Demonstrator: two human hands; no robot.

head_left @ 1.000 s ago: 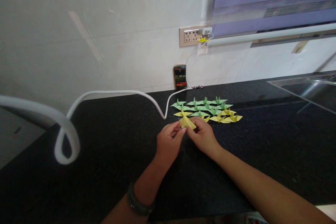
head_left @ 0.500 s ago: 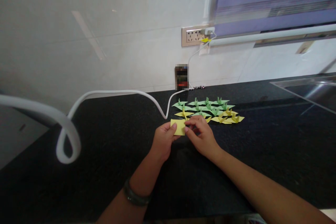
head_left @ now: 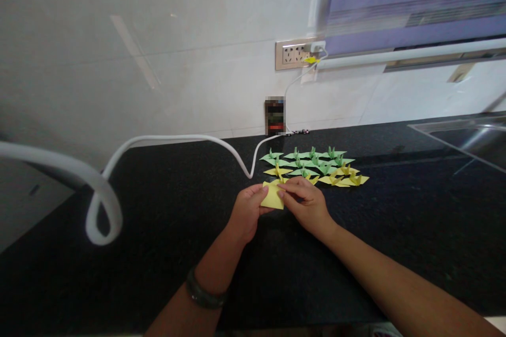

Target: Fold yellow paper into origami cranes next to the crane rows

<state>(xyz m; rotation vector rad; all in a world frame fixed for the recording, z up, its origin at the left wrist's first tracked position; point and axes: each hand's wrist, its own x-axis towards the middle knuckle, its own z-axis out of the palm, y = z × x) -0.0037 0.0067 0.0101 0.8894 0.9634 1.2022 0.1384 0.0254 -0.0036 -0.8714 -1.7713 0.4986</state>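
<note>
A small folded piece of yellow paper (head_left: 272, 197) is held between my two hands above the dark counter. My left hand (head_left: 247, 209) pinches its left side, thumb on top and fingers underneath. At its right edge, my right hand (head_left: 308, 202) grips the paper with thumb and index finger. Just beyond my hands stand rows of folded paper cranes: green cranes (head_left: 313, 159) at the back and yellow cranes (head_left: 356, 180) nearer me. My right hand partly hides some of the yellow ones.
A thick white cable (head_left: 174, 138) loops over the left of the black counter (head_left: 158, 231). A blurred-out upright object (head_left: 275, 117) leans on the wall. Above it is a socket panel (head_left: 290, 55) with a plug. At the right lies a sink edge (head_left: 438, 139).
The yellow paper has tilted, its right side lower, and shifted slightly right and toward me. My right-hand fingers have moved a little along its edge.
</note>
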